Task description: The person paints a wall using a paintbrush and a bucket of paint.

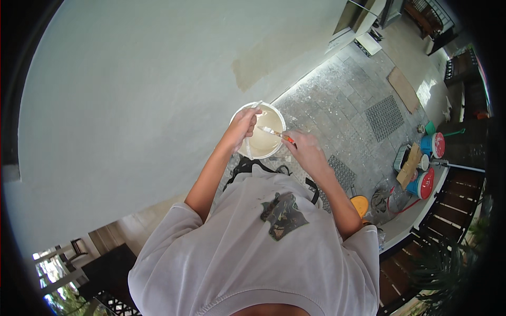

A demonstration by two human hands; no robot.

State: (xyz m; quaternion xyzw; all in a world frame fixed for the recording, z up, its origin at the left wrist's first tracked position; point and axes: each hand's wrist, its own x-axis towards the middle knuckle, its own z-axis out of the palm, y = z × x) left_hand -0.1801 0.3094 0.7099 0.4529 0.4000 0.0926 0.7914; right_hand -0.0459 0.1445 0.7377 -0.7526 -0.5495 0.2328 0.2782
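A white bucket (283, 120) with cream-coloured paint (265, 142) inside hangs in front of my body, close to the pale wall (132, 89). My left hand (243, 126) is closed on the bucket's white handle, which crosses over the opening. From the right, my right hand (309, 151) grips a paintbrush (284, 137) with a reddish-orange handle. The brush's whitish, paint-smeared end points left over the paint; whether the bristles touch the paint I cannot tell. A beige patch (254, 66) shows on the wall beyond the bucket.
Paint-spotted grey floor tiles (337, 95) run along the wall. A dark mat (384, 118) and a brown mat (403, 89) lie ahead on the right. Several red-and-blue buckets (426, 184), a cardboard piece (409, 167) and a yellow round lid (360, 205) stand or lie to the right.
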